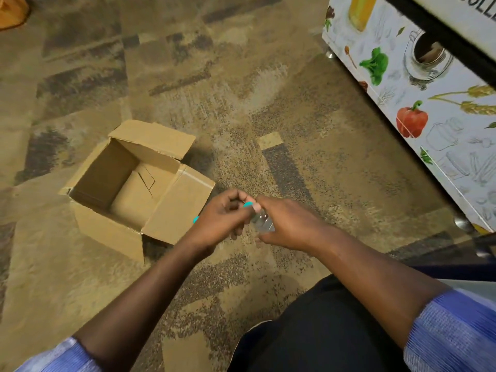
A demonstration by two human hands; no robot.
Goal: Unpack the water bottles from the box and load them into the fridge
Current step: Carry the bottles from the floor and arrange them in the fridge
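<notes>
both hands meet over the patterned floor (241, 108), the left hand (222, 221) and right hand (290, 226) closed around a small clear bottle (263, 222). an open cardboard box (107, 226) sits just left, a picture-covered fridge (418, 108) right.

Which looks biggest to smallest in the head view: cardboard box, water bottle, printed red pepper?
1. cardboard box, open, no bottles visible inside.
2. red pepper printed on the cabinet.
3. water bottle, unsure: only a small clear part shows between the left hand and right hand.
</notes>
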